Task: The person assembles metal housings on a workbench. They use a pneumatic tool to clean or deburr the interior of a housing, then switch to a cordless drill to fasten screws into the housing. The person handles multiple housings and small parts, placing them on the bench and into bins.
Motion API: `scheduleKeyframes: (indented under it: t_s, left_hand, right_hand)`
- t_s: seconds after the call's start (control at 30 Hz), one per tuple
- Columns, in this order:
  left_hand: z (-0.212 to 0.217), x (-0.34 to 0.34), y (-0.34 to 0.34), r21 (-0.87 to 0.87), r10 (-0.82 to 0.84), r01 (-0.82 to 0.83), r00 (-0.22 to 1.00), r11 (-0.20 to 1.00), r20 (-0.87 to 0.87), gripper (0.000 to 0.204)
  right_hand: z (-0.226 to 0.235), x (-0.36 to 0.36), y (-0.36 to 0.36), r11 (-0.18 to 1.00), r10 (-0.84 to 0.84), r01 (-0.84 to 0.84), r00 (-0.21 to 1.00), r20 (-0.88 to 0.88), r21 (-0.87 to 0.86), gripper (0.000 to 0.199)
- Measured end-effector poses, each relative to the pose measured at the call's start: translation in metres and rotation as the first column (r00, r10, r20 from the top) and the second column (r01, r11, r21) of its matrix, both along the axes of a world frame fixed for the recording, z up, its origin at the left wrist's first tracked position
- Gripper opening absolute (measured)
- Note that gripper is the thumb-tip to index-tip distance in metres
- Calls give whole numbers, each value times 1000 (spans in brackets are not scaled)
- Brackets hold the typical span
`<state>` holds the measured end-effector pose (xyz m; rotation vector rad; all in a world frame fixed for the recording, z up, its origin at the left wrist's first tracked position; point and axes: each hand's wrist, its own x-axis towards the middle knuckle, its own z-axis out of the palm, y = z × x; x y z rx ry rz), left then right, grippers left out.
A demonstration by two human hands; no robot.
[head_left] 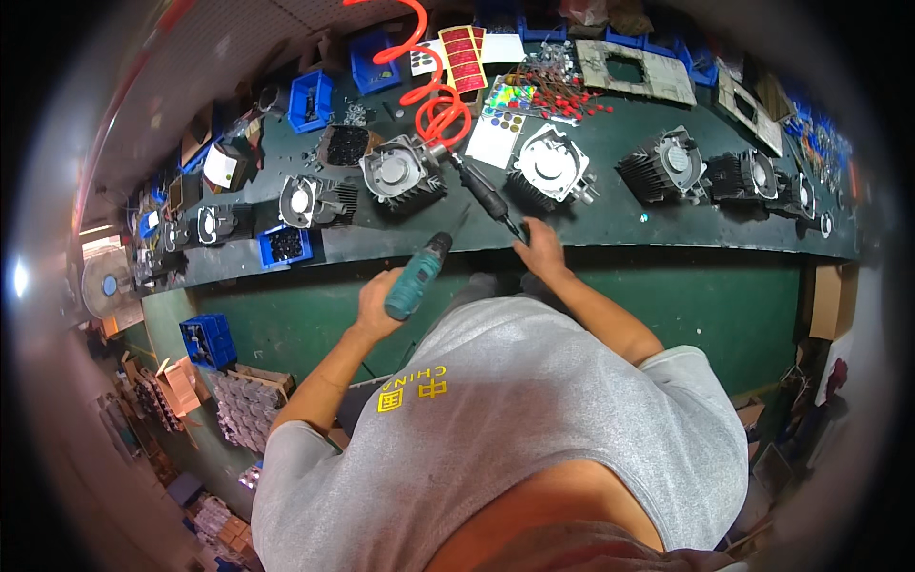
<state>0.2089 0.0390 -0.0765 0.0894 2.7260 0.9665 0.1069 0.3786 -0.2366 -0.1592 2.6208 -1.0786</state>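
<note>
My left hand (pixel 377 307) is wrapped around a teal cordless drill (pixel 416 282), held just off the bench's front edge with its bit pointing up and to the right. My right hand (pixel 543 251) is closed at the lower end of a slim black air screwdriver (pixel 483 193). An orange coiled hose (pixel 443 116) runs to the far end of that tool. Left of the screwdriver sits a finned metal housing (pixel 393 172), its round face up. Another finned housing (pixel 550 164), brightly lit, stands to its right. What my right fingertips press on is partly hidden.
More finned housings line the dark green bench (pixel 610 227), including one at the right (pixel 667 164) and one at the left (pixel 315 200). A blue bin of black parts (pixel 285 246) sits at the front edge. Red-tipped parts (pixel 562 98) and sticker sheets (pixel 462 59) lie behind.
</note>
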Motion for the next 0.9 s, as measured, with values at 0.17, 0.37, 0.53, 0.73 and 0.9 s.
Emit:
scheduleKeyframes:
  t_s: [0.17, 0.37, 0.53, 0.73, 0.9]
  left_hand:
    - [-45, 9, 5, -95, -38, 41, 999, 995, 28, 52]
    - [-80, 17, -6, -110, -78, 80, 997, 991, 23, 65]
    - [-103, 3, -7, -107, -122, 129, 990, 986, 66, 68]
    - [-132, -13, 2, -109, -136, 134, 991, 985, -6, 69]
    - [-154, -33, 12, -195, -155, 139, 986, 971, -67, 66]
  right_hand:
    - [-43, -21, -46, 966, -41, 21, 996, 73, 259, 49]
    - [-31, -40, -56, 989, -141, 136, 983, 121, 56, 28]
    - [-1, -17, -52, 972, -185, 195, 979, 82, -128, 28]
    - [34, 13, -48, 969, -220, 220, 975, 14, -116, 23]
    - [55, 18, -43, 954, -286, 277, 956, -62, -117, 20]
